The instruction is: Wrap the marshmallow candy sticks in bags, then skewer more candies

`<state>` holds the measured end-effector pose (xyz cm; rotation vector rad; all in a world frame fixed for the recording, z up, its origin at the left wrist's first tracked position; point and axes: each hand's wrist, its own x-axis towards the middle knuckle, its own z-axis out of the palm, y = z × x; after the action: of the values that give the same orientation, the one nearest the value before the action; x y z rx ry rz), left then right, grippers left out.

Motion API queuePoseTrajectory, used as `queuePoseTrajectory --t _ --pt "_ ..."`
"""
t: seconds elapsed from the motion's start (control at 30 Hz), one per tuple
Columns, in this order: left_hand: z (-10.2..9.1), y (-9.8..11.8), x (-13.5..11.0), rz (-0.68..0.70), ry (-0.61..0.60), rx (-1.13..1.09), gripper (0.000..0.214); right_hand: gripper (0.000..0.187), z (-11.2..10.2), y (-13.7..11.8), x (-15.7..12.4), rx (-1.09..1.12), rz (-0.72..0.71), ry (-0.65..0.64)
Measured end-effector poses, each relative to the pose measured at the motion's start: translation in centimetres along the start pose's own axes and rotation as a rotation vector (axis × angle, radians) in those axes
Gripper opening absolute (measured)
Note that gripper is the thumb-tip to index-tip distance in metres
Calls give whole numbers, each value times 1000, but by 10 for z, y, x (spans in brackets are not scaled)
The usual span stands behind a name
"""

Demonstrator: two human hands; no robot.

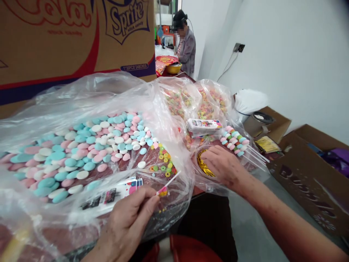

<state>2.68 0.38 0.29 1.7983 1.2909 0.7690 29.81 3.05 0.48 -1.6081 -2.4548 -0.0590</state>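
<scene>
White and thin, the stick (168, 184) sits at lower centre of the frame, pinched near its lower end between the closed fingertips of the left hand (131, 218); it looks light, stiff and easily snapped, so a grip low on the shaft suits it. Right of centre, the right hand (222, 165) rests with fingers curled on a gold foil roll (203, 164). Beyond lie finished candy sticks (235, 141), a bag of pastel candies (81, 153) at left, and a person (186, 45) at upper centre.
</scene>
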Motion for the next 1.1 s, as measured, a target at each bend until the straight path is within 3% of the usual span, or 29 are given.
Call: queuePoseTrajectory --t 0.03,0.13,0.37,0.6,0.83,1.1 --pt "-1 2 0 -88 -5 -69 23 20 3 13 -1 -111 41 -129" --pt "1 4 2 -250 -48 -232 29 15 15 33 -2 -203 64 -241" --pt "8 -5 6 -361 -68 -423 30 15 16 33 -2 -229 98 -269" --pt "11 8 6 -471 -37 -512 28 21 12 32 -6 -268 192 -251" --pt "13 9 4 -483 -72 -532 27 13 19 32 -1 -233 53 -292" --pt "11 3 2 -480 -83 -533 30 17 9 38 -3 -226 56 -249"
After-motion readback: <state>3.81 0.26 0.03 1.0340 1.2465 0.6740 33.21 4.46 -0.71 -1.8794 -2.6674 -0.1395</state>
